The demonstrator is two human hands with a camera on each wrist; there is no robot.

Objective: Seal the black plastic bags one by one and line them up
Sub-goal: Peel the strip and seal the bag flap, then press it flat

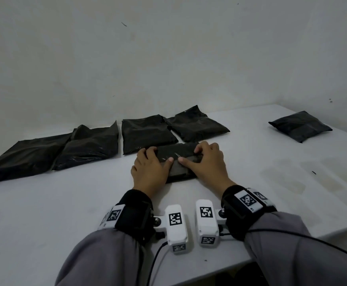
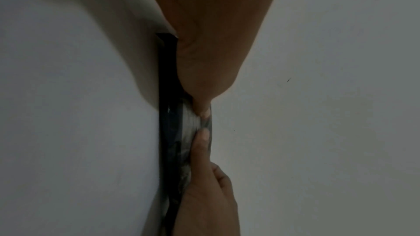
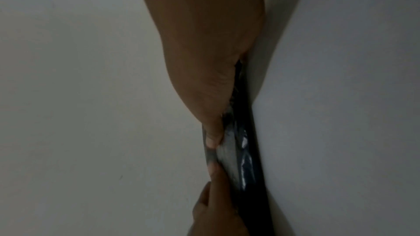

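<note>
At the left of the head view, four black plastic bags lie in a row near the wall on the white table (image 1: 44,213): the far-left bag (image 1: 24,157), a second bag (image 1: 90,147) overlapping its right edge, a third bag (image 1: 148,134), and a fourth bag (image 1: 196,123) whose left corner touches the third.

Just below the third and fourth, at frame centre, lies the bag being sealed (image 1: 177,159), flat on the table. The left hand (image 1: 151,168) lies palm down over its left end, fingers curled over the far edge and the thumb pointing right, pressed on the bag's top. In the left wrist view that thumb bears on the crinkled plastic, tip nearly meeting the other thumb.

The right hand (image 1: 206,163) mirrors it on the bag's right end: fingers bent over the far edge, thumb pointing left and pressing down. The two thumb tips sit close together, a small gap between them. Both forearms, in grey sleeves (image 1: 292,248), reach up from the frame's lower edge, wrists low over the table.

At the upper right, a fifth bag (image 1: 300,125) lies well apart from the others.
</note>
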